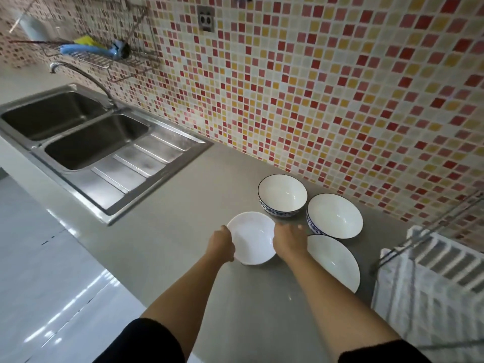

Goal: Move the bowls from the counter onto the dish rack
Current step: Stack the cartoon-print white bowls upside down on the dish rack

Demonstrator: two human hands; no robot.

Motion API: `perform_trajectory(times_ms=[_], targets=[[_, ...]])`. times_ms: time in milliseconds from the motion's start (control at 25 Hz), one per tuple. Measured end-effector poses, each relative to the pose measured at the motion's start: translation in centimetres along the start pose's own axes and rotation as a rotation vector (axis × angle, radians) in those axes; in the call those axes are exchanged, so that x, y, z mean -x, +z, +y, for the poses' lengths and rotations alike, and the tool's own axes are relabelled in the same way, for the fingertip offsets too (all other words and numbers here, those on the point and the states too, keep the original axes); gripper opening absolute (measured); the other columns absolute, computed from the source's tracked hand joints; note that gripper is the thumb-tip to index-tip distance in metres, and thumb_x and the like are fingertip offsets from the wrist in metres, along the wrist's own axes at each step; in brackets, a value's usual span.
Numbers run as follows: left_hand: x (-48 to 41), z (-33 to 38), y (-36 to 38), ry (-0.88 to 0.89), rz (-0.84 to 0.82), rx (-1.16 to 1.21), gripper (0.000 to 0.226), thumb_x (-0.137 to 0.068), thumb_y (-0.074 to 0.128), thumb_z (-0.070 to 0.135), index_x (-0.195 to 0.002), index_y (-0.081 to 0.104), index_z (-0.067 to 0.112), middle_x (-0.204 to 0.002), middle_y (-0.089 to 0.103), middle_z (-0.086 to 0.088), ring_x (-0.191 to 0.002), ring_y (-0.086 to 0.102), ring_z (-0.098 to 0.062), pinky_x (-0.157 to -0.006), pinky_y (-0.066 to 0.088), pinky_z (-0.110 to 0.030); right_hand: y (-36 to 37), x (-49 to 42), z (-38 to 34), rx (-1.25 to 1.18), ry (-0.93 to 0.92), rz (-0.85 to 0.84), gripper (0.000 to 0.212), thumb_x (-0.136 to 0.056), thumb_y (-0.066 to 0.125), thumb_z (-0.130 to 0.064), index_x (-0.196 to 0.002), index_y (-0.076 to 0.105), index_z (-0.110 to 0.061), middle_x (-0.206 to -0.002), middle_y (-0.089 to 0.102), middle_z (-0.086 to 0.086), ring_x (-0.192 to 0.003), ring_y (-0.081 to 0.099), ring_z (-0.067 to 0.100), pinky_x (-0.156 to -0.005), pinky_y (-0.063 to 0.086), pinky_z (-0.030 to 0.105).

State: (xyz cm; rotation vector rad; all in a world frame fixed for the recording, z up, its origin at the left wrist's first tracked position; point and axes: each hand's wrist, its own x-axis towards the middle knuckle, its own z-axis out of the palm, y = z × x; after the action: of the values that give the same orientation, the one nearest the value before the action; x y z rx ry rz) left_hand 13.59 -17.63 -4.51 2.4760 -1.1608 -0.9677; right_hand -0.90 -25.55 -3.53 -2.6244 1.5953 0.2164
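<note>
- While both hands flank it, plain white bowl (252, 238) sits on grey worktop (162, 231), nearest the sink (99, 150).
- L hand (222, 243) grip curled on its left rim; R hand (288, 241) grip on right rim, fingers partly hidden.
- 2 blue-patterned bowls (282, 196) (335, 215) behind, touching; another white bowl (334, 262) right.
- Dish rack (429, 260) at far right w/ white cloth.

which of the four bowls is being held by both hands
The plain white bowl nearest the sink: left hand and right hand grip its opposite rims. The other three sit untouched.
</note>
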Motion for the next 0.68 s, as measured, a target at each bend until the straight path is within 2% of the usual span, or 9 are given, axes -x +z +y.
perform_trajectory(times_ms=[120, 240, 320, 400, 520, 600, 680], targets=[[0.9, 0.2, -2.2, 0.004, 0.066, 0.207, 0.043, -0.077, 0.051, -0.009, -0.12, 0.045, -0.006, -0.122, 0.053, -0.028, -0.104, 0.061, -0.045, -0.083, 0.055, -0.049, -2.1, 0.8, -0.2, -0.329, 0.134, 0.083, 0.025, -0.091, 0.046, -0.016, -0.113, 0.055, -0.008, -0.113, 0.064, 0.014, -0.106, 0.06, 0.034, -0.082, 0.046, 0.034], [3.6, 0.7, -4.9, 0.022, 0.127, 0.466, 0.042, -0.079, 0.041, -0.009, -0.121, 0.045, -0.006, -0.123, 0.052, -0.023, -0.093, 0.064, -0.045, -0.069, 0.059, -0.048, -4.8, 2.1, -1.0, -0.771, 0.277, -0.002, 0.04, -0.091, 0.05, -0.037, -0.121, 0.05, -0.01, -0.12, 0.06, 0.011, -0.11, 0.056, 0.031, -0.083, 0.044, 0.033], [5.6, 1.0, -6.3, 0.036, 0.145, 0.635, 0.04, -0.084, 0.038, -0.007, -0.123, 0.044, -0.004, -0.124, 0.049, -0.019, -0.075, 0.066, -0.038, -0.05, 0.06, -0.033, -6.6, 3.5, -2.0, -1.222, 0.332, -0.156, 0.056, -0.086, 0.057, -0.047, -0.129, 0.042, -0.015, -0.127, 0.054, 0.008, -0.112, 0.055, 0.027, -0.081, 0.048, 0.034], [7.9, 1.2, -7.3, 0.06, 0.147, 0.793, 0.041, -0.085, 0.039, -0.006, -0.126, 0.043, 0.0, -0.127, 0.047, -0.019, -0.075, 0.065, -0.038, -0.042, 0.057, -0.026, -8.2, 5.7, -3.2, -1.484, 0.315, -0.218, 0.061, -0.084, 0.059, -0.05, -0.132, 0.038, -0.019, -0.127, 0.05, 0.006, -0.111, 0.053, 0.025, -0.081, 0.052, 0.038], [11.1, 1.6, -8.2, 0.092, 0.075, 0.868, 0.042, -0.088, 0.043, -0.002, -0.13, 0.043, 0.004, -0.128, 0.05, -0.017, -0.085, 0.067, -0.036, -0.057, 0.061, -0.032, -10.2, 9.9, -4.2, -1.591, 0.214, -0.026, 0.058, -0.084, 0.062, -0.044, -0.133, 0.04, -0.02, -0.123, 0.054, 0.004, -0.104, 0.055, 0.022, -0.076, 0.057, 0.035], [12.7, 2.0, -9.0, 0.141, 0.063, 0.746, 0.039, -0.094, 0.043, 0.012, -0.133, 0.042, 0.007, -0.124, 0.054, -0.016, -0.083, 0.066, -0.029, -0.071, 0.061, -0.039, -11.7, 12.5, -3.9, -1.557, 0.151, 0.091, 0.063, -0.081, 0.067, -0.042, -0.134, 0.04, -0.022, -0.124, 0.056, 0.003, -0.105, 0.057, 0.022, -0.078, 0.059, 0.036], [14.9, 3.0, -10.6, 0.296, 0.166, 0.53, 0.041, -0.097, 0.042, 0.026, -0.136, 0.039, 0.014, -0.13, 0.054, -0.012, -0.098, 0.062, -0.028, -0.084, 0.055, -0.041, -13.9, 15.4, -2.8, -1.446, 0.055, 0.178, 0.063, -0.077, 0.072, -0.041, -0.131, 0.044, -0.023, -0.122, 0.058, 0.002, -0.107, 0.059, 0.023, -0.078, 0.059, 0.039]])
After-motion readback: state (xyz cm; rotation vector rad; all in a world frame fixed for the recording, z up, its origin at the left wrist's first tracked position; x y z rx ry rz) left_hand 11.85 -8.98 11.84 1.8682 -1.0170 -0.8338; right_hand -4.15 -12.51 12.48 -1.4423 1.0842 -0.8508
